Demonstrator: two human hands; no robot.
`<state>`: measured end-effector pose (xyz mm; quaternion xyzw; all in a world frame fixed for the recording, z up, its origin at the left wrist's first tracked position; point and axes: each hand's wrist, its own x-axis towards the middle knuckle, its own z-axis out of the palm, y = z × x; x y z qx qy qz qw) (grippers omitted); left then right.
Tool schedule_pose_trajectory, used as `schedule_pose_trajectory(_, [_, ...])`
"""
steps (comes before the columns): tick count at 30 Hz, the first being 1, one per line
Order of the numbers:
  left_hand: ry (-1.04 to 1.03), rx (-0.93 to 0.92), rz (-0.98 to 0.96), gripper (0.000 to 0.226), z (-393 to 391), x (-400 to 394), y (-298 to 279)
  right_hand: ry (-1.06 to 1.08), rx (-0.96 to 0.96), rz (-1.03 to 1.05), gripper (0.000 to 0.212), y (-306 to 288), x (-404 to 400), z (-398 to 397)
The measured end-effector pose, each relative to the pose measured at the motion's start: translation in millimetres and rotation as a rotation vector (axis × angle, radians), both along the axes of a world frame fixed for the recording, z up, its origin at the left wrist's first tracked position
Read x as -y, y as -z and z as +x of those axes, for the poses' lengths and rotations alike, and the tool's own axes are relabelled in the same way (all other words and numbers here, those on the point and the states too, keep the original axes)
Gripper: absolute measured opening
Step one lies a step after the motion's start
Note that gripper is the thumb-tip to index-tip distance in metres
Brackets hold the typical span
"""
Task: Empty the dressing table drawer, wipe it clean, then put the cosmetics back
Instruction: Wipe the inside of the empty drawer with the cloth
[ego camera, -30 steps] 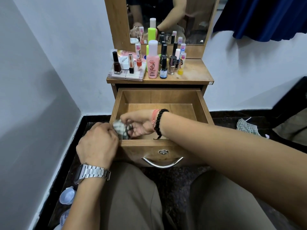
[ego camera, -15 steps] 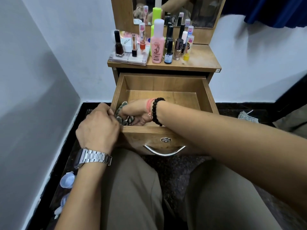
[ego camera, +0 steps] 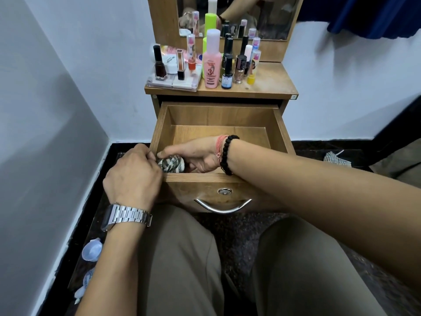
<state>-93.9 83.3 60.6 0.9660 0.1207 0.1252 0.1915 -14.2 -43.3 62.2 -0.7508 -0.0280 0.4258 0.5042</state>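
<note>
The wooden drawer (ego camera: 280, 128) is pulled out in front of me, and what shows of its inside is bare. My right hand (ego camera: 200, 156) reaches into its front left corner and holds a bunched striped grey-and-white cloth (ego camera: 170, 164) against the drawer's inside. My left hand (ego camera: 132, 176) grips the drawer's front left corner, fingers touching the cloth. On the table top (ego camera: 271, 85) stand the cosmetics: a pink bottle (ego camera: 212, 65), a dark nail polish (ego camera: 160, 65), several small bottles (ego camera: 239, 65) and flat clear cases (ego camera: 175, 82).
A mirror (ego camera: 268, 17) rises behind the cosmetics. White walls close in at left and behind. My knees sit under the drawer's metal handle (ego camera: 223, 207). Small plastic caps (ego camera: 92, 249) lie on the dark floor at left; a checked cloth (ego camera: 335, 157) lies at right.
My view has tilted down a little. My right hand has shifted the cloth in the drawer's front left corner; my left hand has stayed on the drawer's corner.
</note>
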Motion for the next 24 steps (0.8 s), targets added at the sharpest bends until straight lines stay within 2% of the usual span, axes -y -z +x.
schedule_pose_trajectory(3, [0.002, 0.000, -0.001, 0.016, -1.2, -0.7, -0.6, 0.037, -0.117, 0.058, 0.018, -0.1, 2.8, 1.8])
schedule_pose_trajectory(6, [0.000, -0.005, 0.000, 0.017, -1.2, -1.4, -0.2, 0.161, -0.058, 0.110, 0.017, -7.4, 1.7, 10.3])
schedule_pose_trajectory(8, [-0.001, -0.005, -0.001, 0.018, -0.8, -1.1, -0.1, 0.237, 0.164, 0.040, 0.018, -13.1, 9.3, 21.0])
schedule_pose_trajectory(9, [0.000, -0.003, 0.002, 0.018, -0.9, -1.2, 0.0, 0.220, 0.345, -0.078, 0.019, -15.8, 13.3, 24.8])
schedule_pose_trajectory(11, [0.004, 0.009, 0.009, 0.018, -1.4, -1.2, 0.3, 0.024, 0.681, -0.362, 0.020, -11.7, 16.9, 27.2])
schedule_pose_trajectory(13, [0.009, 0.014, 0.012, 0.018, -1.2, -1.4, 0.8, -0.252, 0.817, -0.512, 0.020, -0.1, 11.5, 18.5])
schedule_pose_trajectory(14, [0.006, 0.012, 0.010, 0.017, -1.2, -1.9, 1.1, -0.335, 0.825, -0.522, 0.024, 6.0, 6.5, 14.4])
schedule_pose_trajectory(16, [0.002, 0.010, 0.005, 0.017, -1.0, -2.5, 1.0, -0.357, 0.852, -0.498, 0.028, 13.6, -4.0, 9.7])
schedule_pose_trajectory(19, [0.009, 0.020, 0.002, 0.017, -1.5, -1.7, -0.2, -0.352, 0.855, -0.476, 0.016, 12.3, -11.1, 8.8])
schedule_pose_trajectory(22, [0.005, 0.011, -0.013, 0.015, -1.6, -1.3, -2.0, -0.440, 0.713, -0.393, 0.009, 10.2, -9.8, 6.5])
schedule_pose_trajectory(24, [0.000, 0.002, -0.016, 0.015, -1.9, -0.6, -2.7, -0.454, 0.549, -0.295, 0.008, 5.7, -5.7, 6.1])
